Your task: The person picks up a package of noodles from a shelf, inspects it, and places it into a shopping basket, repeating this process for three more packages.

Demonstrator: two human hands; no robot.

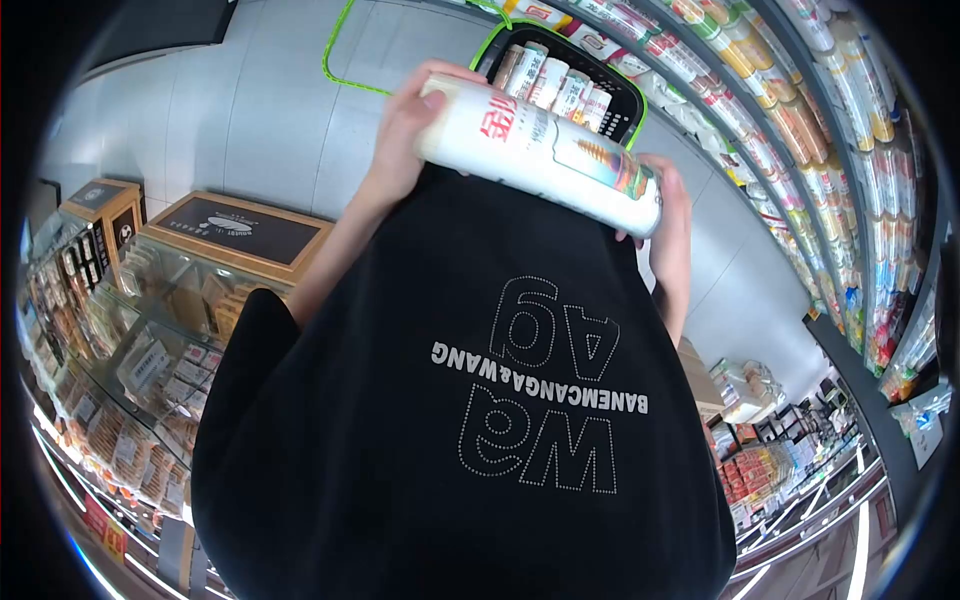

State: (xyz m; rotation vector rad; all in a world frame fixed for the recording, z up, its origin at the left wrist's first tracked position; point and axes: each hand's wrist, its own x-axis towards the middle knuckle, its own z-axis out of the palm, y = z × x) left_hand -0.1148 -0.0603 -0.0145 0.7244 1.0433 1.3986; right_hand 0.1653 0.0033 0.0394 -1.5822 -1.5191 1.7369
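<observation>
My left hand (408, 118) is wrapped round the left end of a thick white cylindrical pack of dried noodles (540, 150), its thumb on top. The wrapper carries red characters and a colourful picture near the right end. My right hand (668, 215) grips that other end, fingers curled round it. The pack lies sideways, slightly lower on the right, in front of my black shirt (560, 330). Just beyond it, a black shopping basket (628, 95) with a green rim holds several similar white rolls (550, 82), partly hidden by the pack.
Shelves (850, 150) of packaged goods curve along the right side. At left stands a glass-fronted display case (130, 310) of packed food with a dark wood-framed top (235, 230). Grey floor tiles (285, 110) lie ahead, with a green loop handle (328, 60) over them.
</observation>
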